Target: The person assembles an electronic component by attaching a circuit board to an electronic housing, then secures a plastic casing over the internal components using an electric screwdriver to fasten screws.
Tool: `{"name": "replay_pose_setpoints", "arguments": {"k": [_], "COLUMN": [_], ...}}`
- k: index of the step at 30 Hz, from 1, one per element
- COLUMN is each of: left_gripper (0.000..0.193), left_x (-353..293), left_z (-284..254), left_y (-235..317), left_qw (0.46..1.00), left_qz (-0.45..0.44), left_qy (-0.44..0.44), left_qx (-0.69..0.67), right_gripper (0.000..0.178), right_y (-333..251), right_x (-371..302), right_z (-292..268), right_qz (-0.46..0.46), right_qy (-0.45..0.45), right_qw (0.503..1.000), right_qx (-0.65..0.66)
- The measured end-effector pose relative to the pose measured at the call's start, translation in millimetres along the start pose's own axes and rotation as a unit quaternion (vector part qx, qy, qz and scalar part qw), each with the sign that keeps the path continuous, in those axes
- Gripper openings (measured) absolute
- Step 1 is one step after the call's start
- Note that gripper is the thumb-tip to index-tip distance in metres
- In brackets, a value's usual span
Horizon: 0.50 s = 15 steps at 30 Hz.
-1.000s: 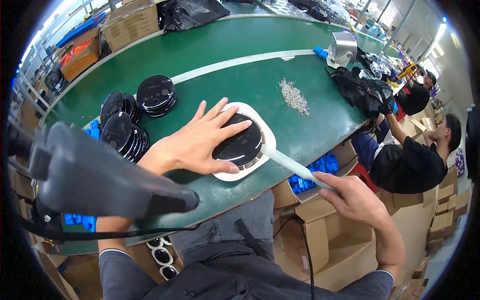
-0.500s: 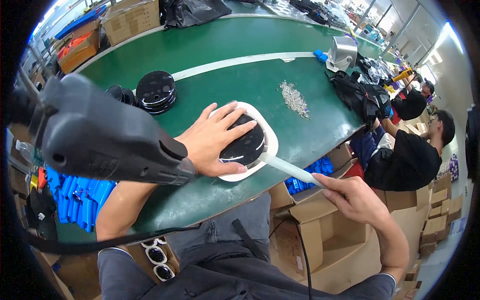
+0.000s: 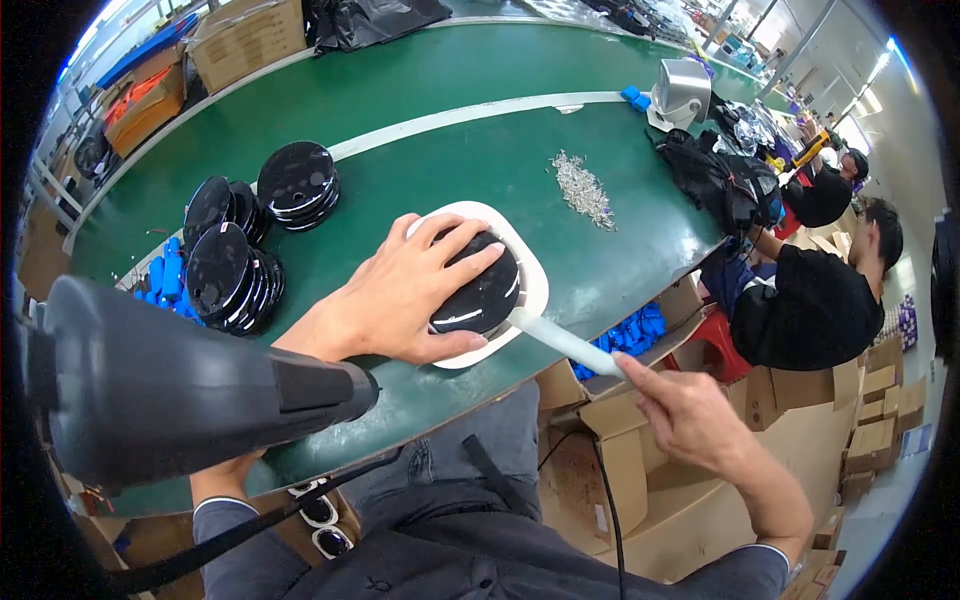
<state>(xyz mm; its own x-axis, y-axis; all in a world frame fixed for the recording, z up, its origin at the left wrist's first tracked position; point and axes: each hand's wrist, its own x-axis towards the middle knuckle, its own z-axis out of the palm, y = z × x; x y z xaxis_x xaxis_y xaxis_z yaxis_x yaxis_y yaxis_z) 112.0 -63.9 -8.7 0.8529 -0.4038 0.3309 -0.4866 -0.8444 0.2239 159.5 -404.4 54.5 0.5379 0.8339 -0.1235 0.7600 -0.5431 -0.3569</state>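
Observation:
A white housing with rounded corners (image 3: 533,277) lies on the green table, with a glossy black disc (image 3: 490,298) set inside its rim. My left hand (image 3: 410,290) rests over the disc, fingers spread across its top and the thumb along the near side of the rim. In my right hand (image 3: 690,410) is a pale, flat plastic pry bar (image 3: 560,340), gripped at its near end. The bar's far tip meets the seam between disc and rim at the right side; how deep it sits there is hidden.
Stacks of black discs (image 3: 298,180) stand at the left, by blue wrapped pieces (image 3: 170,275). Small screws (image 3: 582,190) lie in a pile beyond the housing. A large black tool-like object (image 3: 210,385) looms close over my left forearm. Open cartons (image 3: 640,450) sit below the table edge.
The black tool-like object has swung lower, uncovering more disc stacks at the left. Both hands keep their places at the housing and the pry bar.

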Motion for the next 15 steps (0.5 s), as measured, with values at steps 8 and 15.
{"name": "replay_pose_setpoints", "arguments": {"k": [8, 15], "left_gripper": [0.081, 0.08], "left_x": [-2, -1], "left_z": [-1, -1], "left_y": [2, 2], "left_qw": [1.0, 1.0], "left_qz": [-0.001, -0.006], "left_qy": [0.002, -0.01], "left_qx": [0.005, -0.002], "right_gripper": [0.052, 0.054], "right_y": [15, 26], "right_x": [-3, -3], "right_z": [34, 61], "right_qz": [-0.007, -0.013], "right_qy": [0.042, 0.092], "right_qw": [0.996, 0.988], "right_qx": [0.076, 0.126]}}
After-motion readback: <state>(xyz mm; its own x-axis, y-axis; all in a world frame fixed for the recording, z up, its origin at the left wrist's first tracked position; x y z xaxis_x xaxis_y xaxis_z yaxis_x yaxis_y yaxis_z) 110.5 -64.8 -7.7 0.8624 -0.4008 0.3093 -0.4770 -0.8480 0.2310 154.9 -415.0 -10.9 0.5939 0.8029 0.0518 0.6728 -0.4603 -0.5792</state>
